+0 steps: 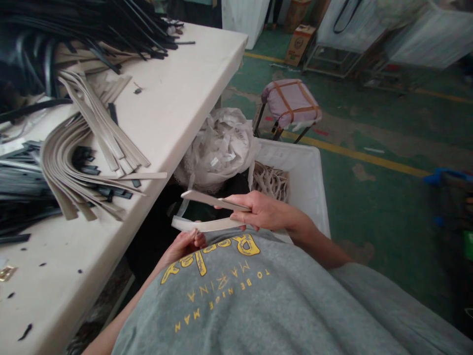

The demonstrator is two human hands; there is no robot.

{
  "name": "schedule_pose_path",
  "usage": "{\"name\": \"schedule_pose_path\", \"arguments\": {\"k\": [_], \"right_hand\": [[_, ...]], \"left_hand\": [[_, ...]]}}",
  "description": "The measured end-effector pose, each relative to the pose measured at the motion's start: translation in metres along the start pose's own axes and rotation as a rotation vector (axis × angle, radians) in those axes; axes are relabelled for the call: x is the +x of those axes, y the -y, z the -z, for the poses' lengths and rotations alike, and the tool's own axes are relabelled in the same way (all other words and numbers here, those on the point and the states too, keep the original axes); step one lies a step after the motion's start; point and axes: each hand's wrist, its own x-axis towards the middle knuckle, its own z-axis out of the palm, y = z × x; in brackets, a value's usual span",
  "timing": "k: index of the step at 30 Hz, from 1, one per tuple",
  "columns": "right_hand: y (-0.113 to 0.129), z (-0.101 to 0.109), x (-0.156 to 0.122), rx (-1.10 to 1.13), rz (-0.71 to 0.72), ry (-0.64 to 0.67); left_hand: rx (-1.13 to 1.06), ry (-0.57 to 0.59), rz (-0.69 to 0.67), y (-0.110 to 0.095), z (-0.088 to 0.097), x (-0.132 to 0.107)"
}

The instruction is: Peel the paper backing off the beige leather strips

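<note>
Close in front of my shirt, my right hand (268,209) grips flat beige strap lengths. The upper strap length (207,198) points left from between its fingers, and the lower strap length (214,226) runs below it. Whether both are one folded strap, I cannot tell. Fingers curled, my left hand (188,241) pinches the lower length near its left end. On the table to the left lies a bundle of curved beige straps (66,153), one of them reaching past the table edge.
Black straps (111,24) are heaped on the white table (199,64), whose edge runs along my left. Beyond my hands stand a stuffed white plastic bag (221,148) and a white bin (306,172) holding beige strips. A padded stool (291,101) is behind them.
</note>
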Motion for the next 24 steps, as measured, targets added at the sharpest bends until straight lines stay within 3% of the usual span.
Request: {"name": "schedule_pose_path", "arguments": {"k": [6, 11, 13, 15, 19, 24], "right_hand": [[-0.001, -0.025, 0.033, -0.035, 0.015, -0.034], [0.003, -0.003, 0.011, 0.121, 0.038, -0.065], [0.011, 0.006, -0.002, 0.110, 0.080, -0.045], [0.021, 0.011, -0.012, 0.054, 0.096, -0.073], [0.032, 0.015, -0.029, -0.108, 0.086, -0.252], [0.028, 0.012, -0.030, -0.252, 0.080, -0.320]], "left_hand": [[-0.050, -0.060, -0.047, -0.005, 0.001, -0.002], [0.064, 0.009, -0.302, -0.010, -0.003, -0.019], [0.111, 0.070, -0.331, -0.007, -0.009, -0.021], [0.085, 0.107, -0.265, -0.004, -0.017, -0.016], [-0.035, 0.141, -0.016, 0.001, -0.031, 0.003], [-0.103, 0.200, 0.050, 0.005, -0.039, 0.022]]}}
